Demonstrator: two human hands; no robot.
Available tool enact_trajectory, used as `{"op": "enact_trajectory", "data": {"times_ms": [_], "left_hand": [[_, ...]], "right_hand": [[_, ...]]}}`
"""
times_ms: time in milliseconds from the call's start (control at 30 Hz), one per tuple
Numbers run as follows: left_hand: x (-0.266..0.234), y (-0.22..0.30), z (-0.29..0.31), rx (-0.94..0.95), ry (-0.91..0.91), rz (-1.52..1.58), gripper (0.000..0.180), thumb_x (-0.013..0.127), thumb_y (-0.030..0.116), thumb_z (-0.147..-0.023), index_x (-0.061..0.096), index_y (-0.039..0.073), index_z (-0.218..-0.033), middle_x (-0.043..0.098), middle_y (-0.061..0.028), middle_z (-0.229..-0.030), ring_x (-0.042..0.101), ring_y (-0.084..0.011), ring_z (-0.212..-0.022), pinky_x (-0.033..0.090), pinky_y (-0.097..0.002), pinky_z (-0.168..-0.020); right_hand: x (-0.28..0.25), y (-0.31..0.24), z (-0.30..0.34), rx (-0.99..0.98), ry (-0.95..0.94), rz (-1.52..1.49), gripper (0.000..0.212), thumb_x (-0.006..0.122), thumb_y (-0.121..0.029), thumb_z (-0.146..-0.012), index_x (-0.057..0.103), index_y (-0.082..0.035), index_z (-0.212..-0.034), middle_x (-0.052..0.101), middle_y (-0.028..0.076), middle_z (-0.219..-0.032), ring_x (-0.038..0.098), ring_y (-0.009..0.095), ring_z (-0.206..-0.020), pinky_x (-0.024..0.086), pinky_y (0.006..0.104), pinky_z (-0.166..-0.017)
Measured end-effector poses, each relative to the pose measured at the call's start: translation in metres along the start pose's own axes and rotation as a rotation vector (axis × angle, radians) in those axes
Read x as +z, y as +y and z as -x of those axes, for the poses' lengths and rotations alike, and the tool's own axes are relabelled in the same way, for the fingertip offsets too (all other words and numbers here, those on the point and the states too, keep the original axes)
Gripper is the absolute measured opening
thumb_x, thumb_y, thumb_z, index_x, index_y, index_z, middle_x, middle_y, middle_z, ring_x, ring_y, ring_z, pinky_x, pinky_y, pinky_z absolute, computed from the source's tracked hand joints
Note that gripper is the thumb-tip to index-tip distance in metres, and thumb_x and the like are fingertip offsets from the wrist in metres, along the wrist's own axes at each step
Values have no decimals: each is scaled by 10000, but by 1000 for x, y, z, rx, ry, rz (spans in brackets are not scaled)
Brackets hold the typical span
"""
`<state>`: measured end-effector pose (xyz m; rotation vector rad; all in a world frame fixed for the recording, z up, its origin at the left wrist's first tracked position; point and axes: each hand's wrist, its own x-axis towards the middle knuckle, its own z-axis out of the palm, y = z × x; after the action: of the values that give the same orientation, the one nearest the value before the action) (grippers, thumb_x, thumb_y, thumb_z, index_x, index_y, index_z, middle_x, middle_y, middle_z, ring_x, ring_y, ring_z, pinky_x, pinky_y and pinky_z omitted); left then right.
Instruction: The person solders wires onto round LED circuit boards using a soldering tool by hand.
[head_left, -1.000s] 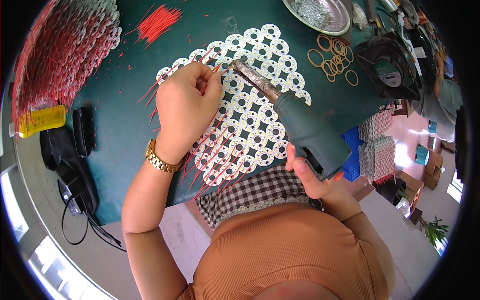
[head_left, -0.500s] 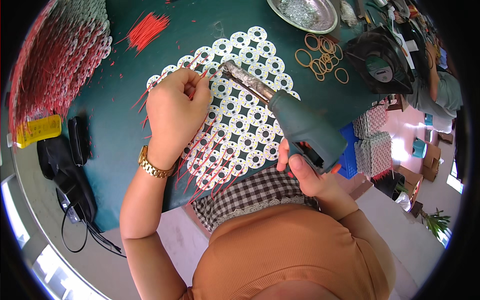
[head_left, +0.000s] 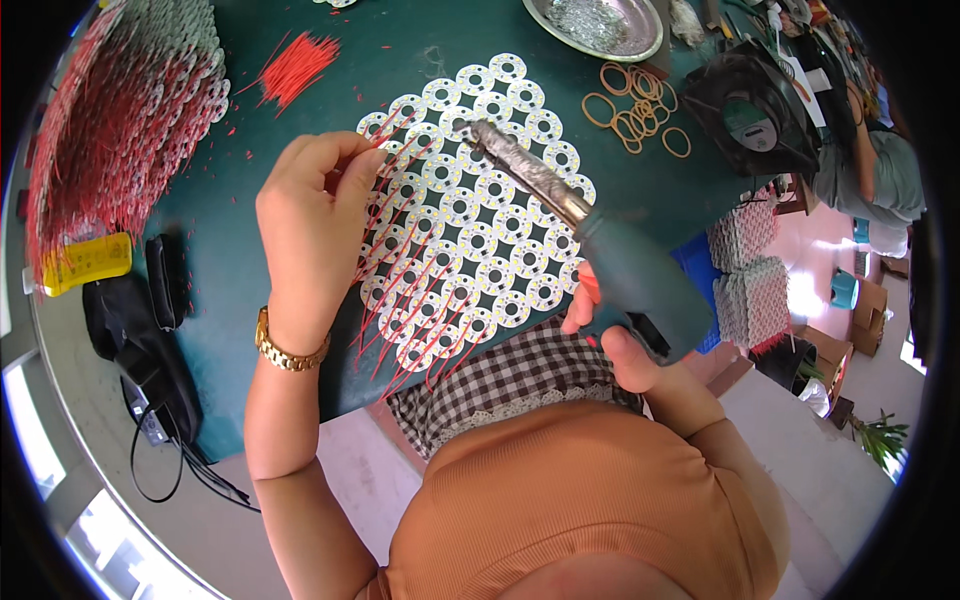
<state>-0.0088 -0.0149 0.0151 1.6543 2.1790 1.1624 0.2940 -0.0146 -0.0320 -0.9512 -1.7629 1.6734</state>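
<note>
A sheet of joined round white LED circuit boards lies on the green table in front of me. Red wires stand out from its left and near rows. My left hand, wearing a gold watch, is closed in a pinch at the sheet's left edge, a red wire at its fingertips. My right hand grips a dark green soldering gun. The gun's tarnished metal barrel points to the far left, and its tip is over the upper middle of the sheet.
Wired board sheets are piled at far left, beside loose red wires. A metal bowl, rubber bands and a black fan lie far right. A black bag is at left; a person works at right.
My left hand has drawn back left, away from the soldering tip, uncovering more boards and wires. The soldering gun has shifted slightly right and nearer to me.
</note>
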Motion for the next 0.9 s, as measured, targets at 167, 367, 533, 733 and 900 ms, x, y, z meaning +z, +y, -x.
{"op": "enact_trajectory", "data": {"times_ms": [167, 367, 533, 733, 900], "left_hand": [[6, 14, 9, -177, -44, 135, 91, 717, 50, -853, 693, -31, -885, 658, -28, -719, 556, -58, -636, 451, -230, -600], [20, 0, 14, -87, -149, 25, 154, 693, 125, -886, 681, -28, -870, 650, -47, -692, 540, -76, -592, 431, -246, -554], [28, 0, 16, -47, -91, -65, 160, 681, 127, -888, 648, -19, -831, 604, -70, -643, 502, -118, -535, 401, -283, -516], [29, 0, 17, -12, -84, -97, 166, 682, 132, -882, 634, -8, -806, 584, -69, -627, 484, -130, -516, 384, -301, -498], [29, 0, 18, -37, -92, -94, 160, 684, 133, -881, 643, -6, -812, 587, -63, -626, 486, -121, -518, 384, -295, -497]], "right_hand": [[-1, -13, -5, 35, -74, -157, 685, 626, -543, -886, 448, -49, -1325, 548, 69, -887, 573, 163, -742, 497, 335, -692], [4, -1, -1, 93, -87, -48, 638, 621, -526, -892, 481, -59, -1304, 554, 58, -883, 573, 158, -738, 491, 333, -687], [7, 1, -2, 56, -64, -33, 660, 600, -530, -900, 465, -28, -1307, 566, 59, -872, 569, 151, -742, 483, 329, -685], [2, -1, -8, -188, -167, 261, 452, 576, -441, -918, 594, 7, -967, 573, 76, -785, 544, 181, -723, 438, 320, -658], [3, -6, -12, -289, -96, 302, 279, 719, -50, -721, 623, -5, -979, 661, 99, -877, 633, 264, -711, 519, 322, -651]]}}
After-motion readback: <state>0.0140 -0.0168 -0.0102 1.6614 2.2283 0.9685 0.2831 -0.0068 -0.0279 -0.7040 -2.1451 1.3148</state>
